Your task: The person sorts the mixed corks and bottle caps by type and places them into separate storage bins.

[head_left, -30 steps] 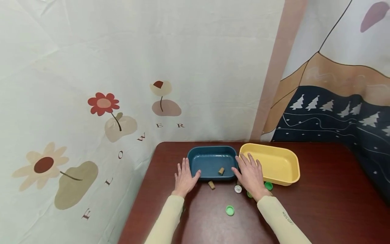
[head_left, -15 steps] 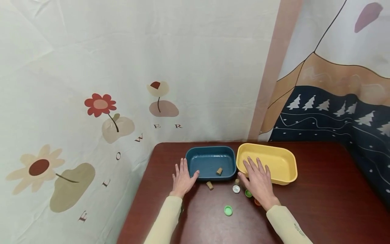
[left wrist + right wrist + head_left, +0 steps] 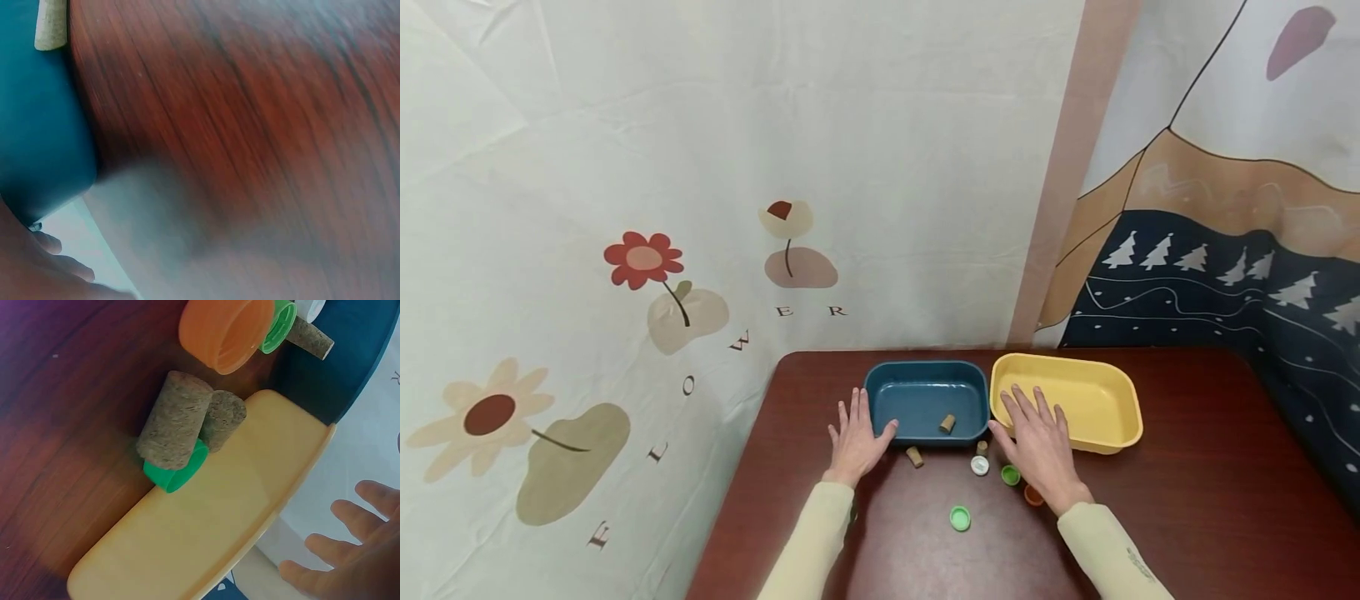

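Note:
My left hand (image 3: 856,446) lies with straight fingers along the left end of a blue tray (image 3: 925,441), its thumb over the front rim. Over the front left part of a yellow tray (image 3: 1093,396) is my right hand (image 3: 1039,450), fingers spread, thumb near the gap between the trays. Neither hand grips anything. One cork (image 3: 947,424) lies inside the blue tray. In the right wrist view, a cork (image 3: 177,419) rests by a green cap (image 3: 178,474), with a second cork (image 3: 225,419) behind, all in front of the yellow tray.
Before the blue tray lie a tapered cork (image 3: 914,457), a small cork (image 3: 982,448) and a white cap (image 3: 980,465). A green cap (image 3: 1011,475) and an orange cap (image 3: 1033,496) are near my right wrist. A light green cap (image 3: 960,518) lies closer on the brown table (image 3: 910,542).
My right hand has shifted from the blue tray's right end to the yellow tray. Both trays have slid slightly right, my left hand moving along with the blue one.

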`<state>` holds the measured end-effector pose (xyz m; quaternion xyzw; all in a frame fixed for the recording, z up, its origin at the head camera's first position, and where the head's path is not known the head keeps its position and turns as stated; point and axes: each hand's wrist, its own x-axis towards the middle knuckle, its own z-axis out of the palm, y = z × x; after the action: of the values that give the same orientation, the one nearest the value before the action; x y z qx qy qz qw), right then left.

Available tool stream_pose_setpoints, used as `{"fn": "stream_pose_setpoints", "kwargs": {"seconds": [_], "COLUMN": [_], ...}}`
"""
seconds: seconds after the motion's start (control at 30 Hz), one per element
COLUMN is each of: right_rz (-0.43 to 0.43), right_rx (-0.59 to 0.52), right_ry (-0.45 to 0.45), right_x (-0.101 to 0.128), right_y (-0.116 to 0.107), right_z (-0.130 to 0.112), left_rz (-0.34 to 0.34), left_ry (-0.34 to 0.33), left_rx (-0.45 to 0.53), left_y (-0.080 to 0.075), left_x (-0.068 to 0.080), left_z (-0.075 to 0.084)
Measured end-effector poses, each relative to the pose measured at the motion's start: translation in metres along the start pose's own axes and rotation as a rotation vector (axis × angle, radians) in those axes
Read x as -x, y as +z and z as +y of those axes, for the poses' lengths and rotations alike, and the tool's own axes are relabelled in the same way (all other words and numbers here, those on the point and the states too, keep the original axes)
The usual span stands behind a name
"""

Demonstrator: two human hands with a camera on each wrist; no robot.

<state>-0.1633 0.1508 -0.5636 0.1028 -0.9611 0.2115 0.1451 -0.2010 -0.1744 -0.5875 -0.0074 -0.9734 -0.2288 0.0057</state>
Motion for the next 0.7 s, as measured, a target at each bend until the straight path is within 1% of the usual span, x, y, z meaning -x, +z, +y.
{"fn": "stream_pose_setpoints", "kwargs": {"seconds": [0.17,0.33,0.5,0.7], "right_rz": [-0.043,-0.114,-0.17,-0.215], "right_rx": [-0.017,0.015,0.052,0.059], "right_ry": [0.005,0.005,0.006,0.004], "right_x": [-0.007,-0.01,-0.012,-0.013], "right_y": [0.006,0.013,0.016,0.018], "right_z": [-0.002,-0.002,0.002,0.007], "left_rz": [-0.006,0.003,0.038,0.103], "left_ry": [0.021,0.022,0.036,0.109], "left_rx": [-0.016,0.001,0.0,0.019], "left_y": [0.002,0.001,-0.003,-0.008], "left_x": [0.001,0.006,0.016,0.034], "left_z": [0.007,0.009,0.008,0.009]}}
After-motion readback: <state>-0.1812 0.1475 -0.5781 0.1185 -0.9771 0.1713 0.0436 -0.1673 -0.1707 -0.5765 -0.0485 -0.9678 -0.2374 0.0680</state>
